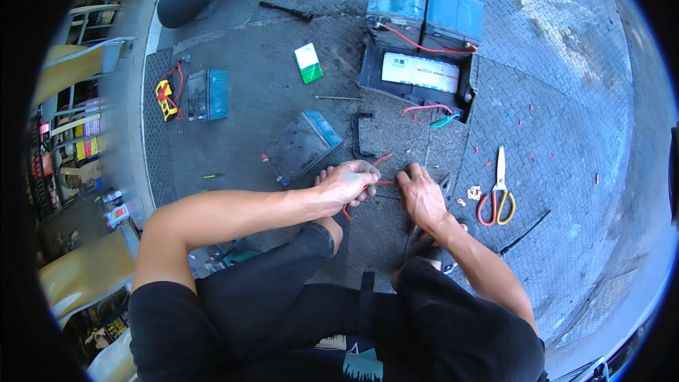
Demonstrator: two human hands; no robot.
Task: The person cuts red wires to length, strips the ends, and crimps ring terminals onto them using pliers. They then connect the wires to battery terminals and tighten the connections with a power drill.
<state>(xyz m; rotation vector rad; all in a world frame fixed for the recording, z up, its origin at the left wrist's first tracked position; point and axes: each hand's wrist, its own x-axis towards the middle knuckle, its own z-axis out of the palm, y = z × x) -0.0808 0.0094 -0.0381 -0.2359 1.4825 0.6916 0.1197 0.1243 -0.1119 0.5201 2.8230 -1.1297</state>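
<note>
Squatting on a ribbed metal floor (566, 64), the person held a thin red wire (382, 182) low between the knees, both hands meeting over it near the middle of the view. The left hand (348, 182) had its fingers curled tight around one end of the wire, a loop of it showing red below the palm; the right hand (419, 194) pinched the other end with fingers drawn narrow, palm down against the floor. Just right of that hand lay small metal terminals (472, 192) and, beside them, scissors (499, 194) with red and yellow handles, blades pointing far. A black cable tie (525, 232) lay nearer and to the right. Left of the hands, a grey battery (305, 143) sat tilted, almost touching the left knuckles, leaving little room on that side. Farther off, an open black tray (368, 71) held a white-topped battery (421, 71), with two blue batteries (424, 10) behind it joined by red lead; loose red and green wire ends (433, 114) trailed from the tray's near edge. A green and white box (308, 62) lay far left of the tray, and another battery (209, 93) with a yellow meter (165, 97) sat close to the floor's left edge. Open floor stretched widest on the far right, dotted with tiny offcuts.
</note>
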